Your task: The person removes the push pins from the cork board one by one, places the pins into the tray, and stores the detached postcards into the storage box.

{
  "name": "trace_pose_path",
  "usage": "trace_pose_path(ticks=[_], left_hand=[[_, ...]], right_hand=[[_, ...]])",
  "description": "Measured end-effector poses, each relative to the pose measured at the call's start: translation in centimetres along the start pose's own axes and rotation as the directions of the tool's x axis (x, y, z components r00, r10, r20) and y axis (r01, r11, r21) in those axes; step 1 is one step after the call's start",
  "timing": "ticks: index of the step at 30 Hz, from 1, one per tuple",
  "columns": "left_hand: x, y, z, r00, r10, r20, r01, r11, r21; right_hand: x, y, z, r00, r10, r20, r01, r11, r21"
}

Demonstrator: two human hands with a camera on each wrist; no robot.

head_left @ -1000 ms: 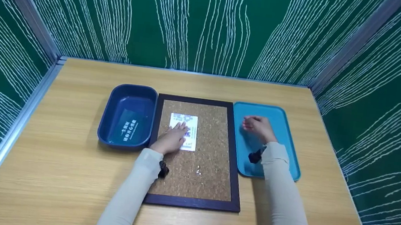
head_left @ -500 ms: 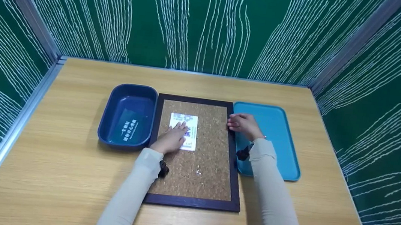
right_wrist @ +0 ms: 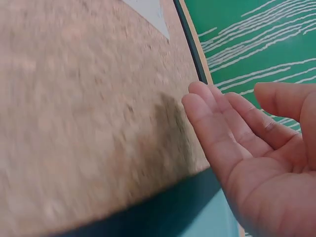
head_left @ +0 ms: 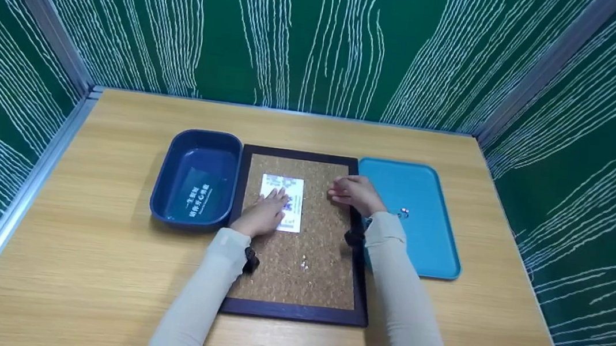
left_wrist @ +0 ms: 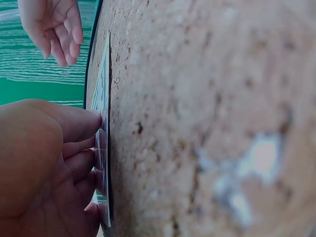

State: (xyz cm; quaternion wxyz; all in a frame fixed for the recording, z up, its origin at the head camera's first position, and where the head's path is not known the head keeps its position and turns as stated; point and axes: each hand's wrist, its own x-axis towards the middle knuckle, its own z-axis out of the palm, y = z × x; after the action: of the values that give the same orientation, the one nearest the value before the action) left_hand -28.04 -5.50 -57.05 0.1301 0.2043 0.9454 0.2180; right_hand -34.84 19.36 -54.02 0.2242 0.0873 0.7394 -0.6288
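Observation:
A white card [head_left: 295,212] with a purple-blue printed pattern lies on a cork board [head_left: 323,291] with a dark frame. My left hand [head_left: 264,213] rests on the card, its fingertips pressing along the surface, as the left wrist view also shows. Over the board's right part hovers my right hand [head_left: 357,195]. In the right wrist view its fingers [right_wrist: 212,128] are loosely extended, the thumb stands apart, and nothing shows between them. Several small shiny clear pieces [head_left: 304,264] sit on the lower cork, blurred in the left wrist view.
Left of the board stands a deep blue bin [head_left: 200,152] holding a dark green card [head_left: 199,198] with white writing. A flat turquoise tray [head_left: 427,250] adjoins the board's right side, with small shiny pieces [head_left: 403,213] on it. Green patterned walls [head_left: 323,41] enclose the wooden table [head_left: 71,262].
My right hand has moved left from above the turquoise tray to above the cork board, uncovering the small shiny pieces on the tray. My left hand has stayed on the card.

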Motion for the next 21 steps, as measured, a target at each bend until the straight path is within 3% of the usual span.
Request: trace_pose_path(ticks=[13,21], left_hand=[[0.0,-0.1,0.0,1.0,-0.004,0.001,0.004,1.0,0.007],[0.1,0.0,0.0,1.0,-0.005,0.0,0.005,1.0,-0.001]], right_hand=[[0.9,0.7,2.7,0.998,-0.004,0.058,-0.005,0.986,0.164],[1.0,1.4,3.8,0.997,0.012,0.074,-0.026,0.981,0.192]])
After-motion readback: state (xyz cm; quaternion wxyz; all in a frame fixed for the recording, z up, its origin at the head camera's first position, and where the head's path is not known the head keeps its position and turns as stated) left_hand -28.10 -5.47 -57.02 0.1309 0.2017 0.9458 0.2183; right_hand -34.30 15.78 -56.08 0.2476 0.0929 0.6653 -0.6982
